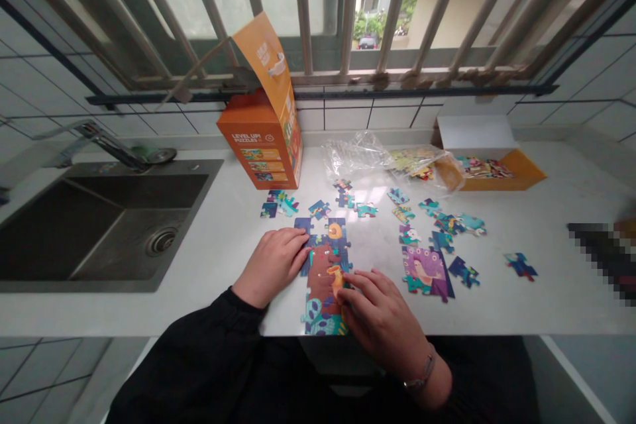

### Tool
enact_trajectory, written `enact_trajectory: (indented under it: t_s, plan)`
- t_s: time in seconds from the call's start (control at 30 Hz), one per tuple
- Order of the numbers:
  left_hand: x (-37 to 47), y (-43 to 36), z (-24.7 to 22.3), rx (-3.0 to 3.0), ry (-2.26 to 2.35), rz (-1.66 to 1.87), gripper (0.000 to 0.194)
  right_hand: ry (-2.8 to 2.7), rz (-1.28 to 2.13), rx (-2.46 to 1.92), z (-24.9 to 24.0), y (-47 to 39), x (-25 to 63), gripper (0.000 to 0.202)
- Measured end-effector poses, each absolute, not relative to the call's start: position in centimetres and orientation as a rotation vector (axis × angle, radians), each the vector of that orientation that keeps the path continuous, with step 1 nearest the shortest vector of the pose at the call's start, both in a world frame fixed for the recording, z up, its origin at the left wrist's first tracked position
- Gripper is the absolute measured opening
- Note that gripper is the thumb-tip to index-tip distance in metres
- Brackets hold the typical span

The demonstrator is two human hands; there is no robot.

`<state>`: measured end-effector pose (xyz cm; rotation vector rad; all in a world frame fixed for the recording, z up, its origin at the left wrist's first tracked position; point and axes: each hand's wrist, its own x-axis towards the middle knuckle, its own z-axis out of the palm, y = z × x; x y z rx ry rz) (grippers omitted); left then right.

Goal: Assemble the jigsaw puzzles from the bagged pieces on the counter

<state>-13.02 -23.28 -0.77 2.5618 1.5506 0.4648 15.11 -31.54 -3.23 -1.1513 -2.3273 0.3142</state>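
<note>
A partly joined jigsaw puzzle [322, 278] showing a brown bear with a yellow horn lies near the counter's front edge. My left hand [275, 258] rests flat along its left side, fingertips on the dark blue pieces. At the right side my right hand [380, 311] bends its fingers over the edge of the puzzle, fingertips closed at a piece beside the horn; the hand hides most of that piece. To the right lies a joined purple puzzle section [424, 271] with a bird on it. Loose puzzle pieces [368, 210] are scattered behind and to the right.
An orange puzzle box [263, 142] stands upright with its flap raised. Behind the pieces are a clear plastic bag [358, 154] and an open yellow box [521, 169] holding more pieces. A sink [191, 212] is set into the counter [209, 308] at left. A barred window rises behind.
</note>
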Motion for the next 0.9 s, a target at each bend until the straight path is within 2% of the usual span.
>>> enact_trajectory:
  t_s: [0.37,0.53,0.77,0.9]
  plan:
    - [-13.3,-23.2,-1.0,2.565,1.574,0.573,0.032,-2.318,0.369,-1.149,-2.6,-31.3,15.1,0.027]
    - [-13.3,-23.0,-0.6,2.517,1.598,0.531,0.024,-2.291,0.364,-1.133,-1.6,-30.4,15.3,0.027]
    - [-13.5,-22.8,-0.7,2.517,1.576,0.563,0.024,-2.283,0.165,-1.332,2.3,-22.0,16.0,0.025]
    - [-13.9,-22.7,-1.0,2.52,1.595,0.607,0.023,-2.34,0.08,-1.561,2.7,-15.7,15.2,0.029]
